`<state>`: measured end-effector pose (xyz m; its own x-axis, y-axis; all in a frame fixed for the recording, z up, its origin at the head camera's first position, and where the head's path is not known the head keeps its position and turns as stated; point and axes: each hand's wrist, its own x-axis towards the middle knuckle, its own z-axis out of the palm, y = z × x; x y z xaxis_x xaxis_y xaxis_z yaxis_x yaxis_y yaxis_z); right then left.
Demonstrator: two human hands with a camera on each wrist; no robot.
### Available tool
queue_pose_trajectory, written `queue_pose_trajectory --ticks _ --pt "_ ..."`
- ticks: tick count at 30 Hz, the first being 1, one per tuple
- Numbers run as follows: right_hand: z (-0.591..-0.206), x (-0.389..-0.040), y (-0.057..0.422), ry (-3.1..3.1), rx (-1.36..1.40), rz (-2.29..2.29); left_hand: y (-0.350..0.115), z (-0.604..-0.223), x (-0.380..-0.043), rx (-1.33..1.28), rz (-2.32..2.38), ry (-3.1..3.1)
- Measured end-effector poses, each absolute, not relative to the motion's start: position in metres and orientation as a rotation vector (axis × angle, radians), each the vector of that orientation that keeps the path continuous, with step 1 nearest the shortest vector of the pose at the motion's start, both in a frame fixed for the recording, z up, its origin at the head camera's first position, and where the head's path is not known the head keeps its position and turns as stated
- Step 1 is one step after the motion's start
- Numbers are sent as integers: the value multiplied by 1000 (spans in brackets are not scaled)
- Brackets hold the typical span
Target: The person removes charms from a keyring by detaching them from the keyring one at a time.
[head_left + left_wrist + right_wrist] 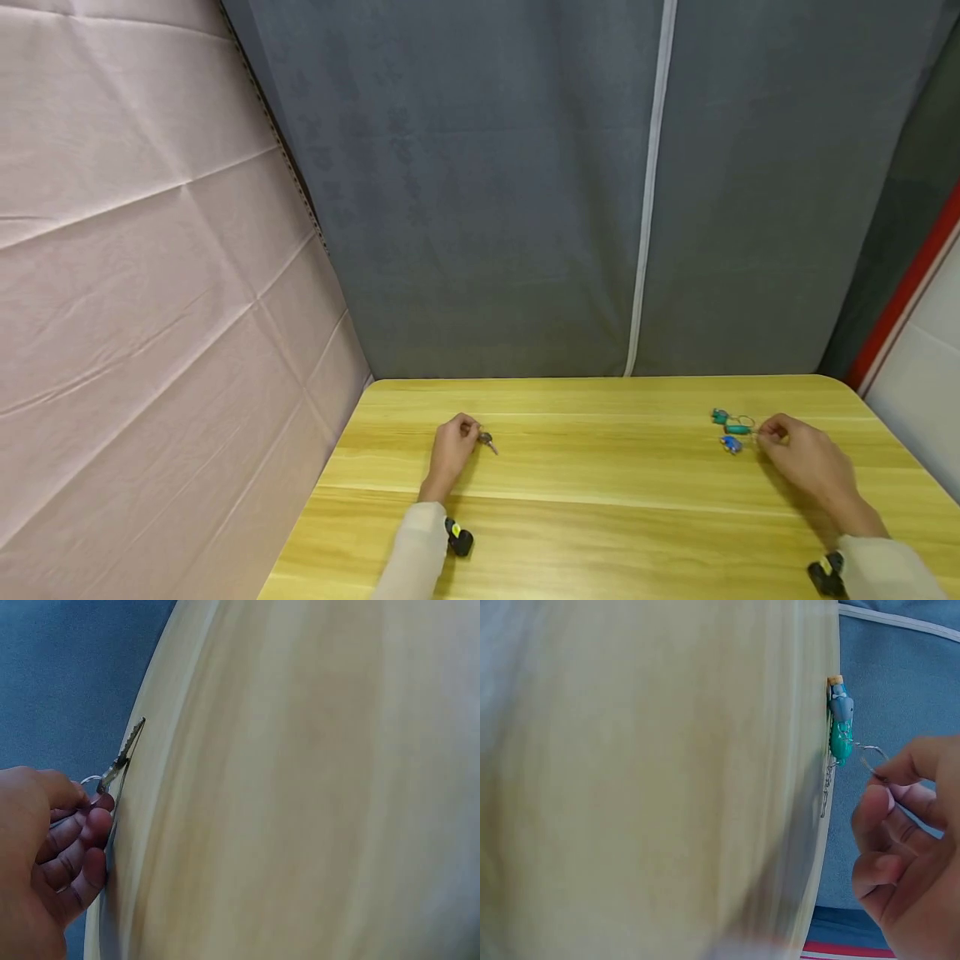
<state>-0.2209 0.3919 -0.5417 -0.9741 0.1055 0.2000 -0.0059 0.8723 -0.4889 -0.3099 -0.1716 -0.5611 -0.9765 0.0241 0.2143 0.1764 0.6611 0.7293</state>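
On the left of the table, my left hand (453,446) pinches a small ring with a metal key (487,442) hanging from it. The left wrist view shows the key (124,754) with its toothed blade pointing away from the fingertips, close over the wood. Over at the right, my right hand (810,458) pinches a thin metal ring (875,757) between thumb and forefinger. Linked to it are small charms: a green charm (738,429) and a blue charm (731,444), with a teal charm (719,415) beside them. A short chain (827,787) dangles there too.
The wooden table (600,508) has rounded far corners. Behind it hangs a grey curtain (480,208) with a white strip (648,183). Pinkish cloth (150,292) covers the left side. Black wrist cameras (459,540) are strapped at both cuffs.
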Motion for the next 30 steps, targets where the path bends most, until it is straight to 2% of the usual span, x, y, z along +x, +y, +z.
queue_pose_trajectory --ticks 16,30 --pt "-538 -224 404 -2991 -135 740 -178 -559 -311 -163 -1045 -2710" --pt "-538 -224 401 -2943 -109 755 -179 -556 -312 -145 -1092 -2664"
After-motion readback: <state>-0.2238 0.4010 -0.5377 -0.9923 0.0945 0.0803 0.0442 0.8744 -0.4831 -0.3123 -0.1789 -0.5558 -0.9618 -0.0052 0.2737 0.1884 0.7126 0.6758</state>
